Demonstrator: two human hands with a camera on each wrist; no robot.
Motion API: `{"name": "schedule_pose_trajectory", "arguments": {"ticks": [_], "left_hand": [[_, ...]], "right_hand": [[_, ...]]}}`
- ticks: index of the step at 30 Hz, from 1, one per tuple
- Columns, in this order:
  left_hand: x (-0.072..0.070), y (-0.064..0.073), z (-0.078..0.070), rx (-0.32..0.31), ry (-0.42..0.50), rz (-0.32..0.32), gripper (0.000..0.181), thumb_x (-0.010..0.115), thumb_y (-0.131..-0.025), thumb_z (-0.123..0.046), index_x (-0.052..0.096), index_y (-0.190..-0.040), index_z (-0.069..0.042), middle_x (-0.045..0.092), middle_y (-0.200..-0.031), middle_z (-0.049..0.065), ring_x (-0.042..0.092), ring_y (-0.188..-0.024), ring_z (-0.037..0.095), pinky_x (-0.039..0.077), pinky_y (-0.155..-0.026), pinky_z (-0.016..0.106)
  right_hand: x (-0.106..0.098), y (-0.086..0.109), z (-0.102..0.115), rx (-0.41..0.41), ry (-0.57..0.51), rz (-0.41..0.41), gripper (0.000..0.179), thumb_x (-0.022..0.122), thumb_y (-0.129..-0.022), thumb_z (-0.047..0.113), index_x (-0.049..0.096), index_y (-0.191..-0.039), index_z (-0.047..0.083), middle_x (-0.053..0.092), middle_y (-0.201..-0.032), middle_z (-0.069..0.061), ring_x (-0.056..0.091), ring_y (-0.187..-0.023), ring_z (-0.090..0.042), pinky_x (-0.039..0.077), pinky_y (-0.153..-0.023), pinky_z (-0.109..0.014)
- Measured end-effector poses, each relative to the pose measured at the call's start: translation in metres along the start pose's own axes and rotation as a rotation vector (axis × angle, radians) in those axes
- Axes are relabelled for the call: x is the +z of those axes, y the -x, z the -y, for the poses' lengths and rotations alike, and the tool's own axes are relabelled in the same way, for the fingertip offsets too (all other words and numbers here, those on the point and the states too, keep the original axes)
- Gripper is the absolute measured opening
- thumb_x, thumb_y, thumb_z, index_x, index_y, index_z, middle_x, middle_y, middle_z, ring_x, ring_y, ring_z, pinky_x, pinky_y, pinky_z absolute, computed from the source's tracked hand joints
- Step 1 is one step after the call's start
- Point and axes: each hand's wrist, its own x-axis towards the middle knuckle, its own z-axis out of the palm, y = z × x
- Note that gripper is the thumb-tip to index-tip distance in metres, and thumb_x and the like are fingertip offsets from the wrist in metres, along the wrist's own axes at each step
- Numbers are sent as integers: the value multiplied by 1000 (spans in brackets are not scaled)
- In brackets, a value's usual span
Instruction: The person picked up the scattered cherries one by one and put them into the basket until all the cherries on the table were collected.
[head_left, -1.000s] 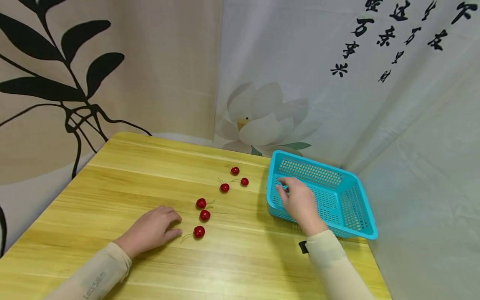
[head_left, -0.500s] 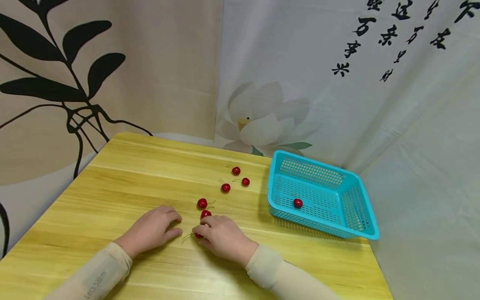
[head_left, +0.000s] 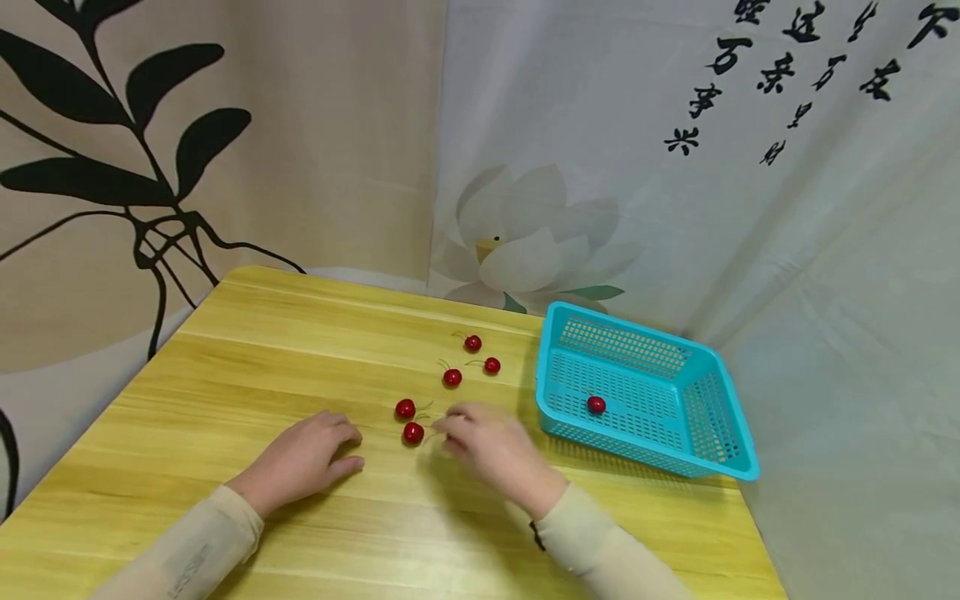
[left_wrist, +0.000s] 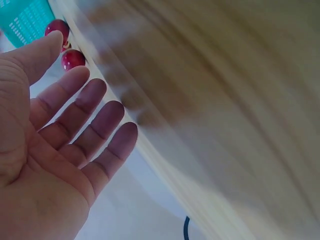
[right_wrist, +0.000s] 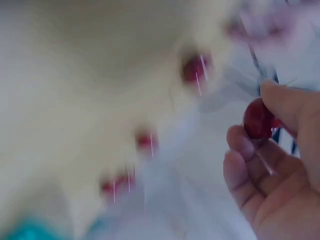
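Note:
Between thumb and fingers, my right hand [head_left: 495, 450] pinches a red cherry [right_wrist: 258, 119], seen in the right wrist view and hidden by the hand in the head view. My left hand [head_left: 307, 461] rests on the table with relaxed fingers, holding nothing; its empty palm shows in the left wrist view. Two cherries with stems, one nearer [head_left: 413, 433] and one just behind it [head_left: 405, 409], lie between the hands. Farther back are three more: a front cherry [head_left: 452, 378], a right cherry [head_left: 492, 366] and a rear cherry [head_left: 472, 343]. Another cherry [head_left: 596, 405] lies inside the blue basket [head_left: 716, 417].
The perforated basket stands at the right rear of the yellow wooden table [head_left: 337, 550], close to its edge. Behind the table hangs a printed curtain [head_left: 352, 150] with leaves, a lotus and dark characters.
My right hand has left the basket, leaving a cherry there, and gone left to the nearest table cherry. It now lifts that cherry and moves back rightward. The left hand stays put.

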Motion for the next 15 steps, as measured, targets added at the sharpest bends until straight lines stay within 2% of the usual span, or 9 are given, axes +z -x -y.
{"name": "schedule_pose_trajectory", "arguments": {"ticks": [2, 4, 6, 8, 10, 12, 15], "left_hand": [[-1, 0, 0, -8, 8, -6, 30, 80, -97, -33, 78, -115, -10, 76, -116, 8, 73, -110, 32, 62, -98, 55], [-1, -2, -1, -10, 8, -16, 30, 80, -97, -32, 78, -116, -10, 76, -117, 9, 73, -111, 33, 62, -99, 56], [-1, -5, -6, -1, 4, -26, 30, 79, -98, -32, 78, -117, -10, 77, -118, 9, 73, -112, 33, 62, -99, 55], [1, -9, -13, 20, 5, -37, 30, 79, -98, -33, 77, -119, -11, 77, -118, 8, 74, -113, 32, 61, -101, 55], [2, -14, -21, 50, 10, -52, 31, 79, -98, -33, 77, -120, -11, 77, -118, 7, 74, -113, 31, 61, -102, 54], [4, -18, -29, 81, 17, -71, 31, 79, -98, -33, 78, -120, -11, 77, -117, 5, 74, -112, 28, 62, -101, 51], [5, -23, -38, 123, 23, -98, 29, 81, -96, -31, 79, -118, -12, 77, -115, 2, 74, -109, 25, 63, -99, 49]], "right_hand": [[-26, 5, -31, 164, -16, -87, 30, 83, -95, 22, 78, -124, 15, 78, -115, -4, 76, -95, -19, 65, -78, -35], [-47, 12, -63, 373, -45, -81, 35, 82, -96, 23, 75, -128, 11, 78, -114, -7, 75, -91, -22, 65, -74, -40], [-58, 21, -92, 561, -89, 5, 40, 78, -100, 24, 71, -135, 7, 77, -115, -11, 73, -92, -25, 64, -75, -44], [-61, 30, -115, 681, -134, 125, 43, 75, -102, 22, 66, -140, 3, 77, -116, -15, 73, -94, -27, 63, -80, -46], [-58, 38, -133, 740, -173, 244, 43, 72, -104, 21, 64, -142, 1, 77, -117, -17, 73, -98, -28, 63, -85, -47], [-53, 46, -145, 756, -197, 332, 43, 71, -105, 20, 64, -142, -1, 76, -120, -19, 73, -101, -31, 63, -87, -48], [-46, 53, -157, 768, -230, 393, 43, 71, -104, 19, 64, -141, -1, 74, -123, -21, 72, -108, -34, 63, -93, -50]]}}
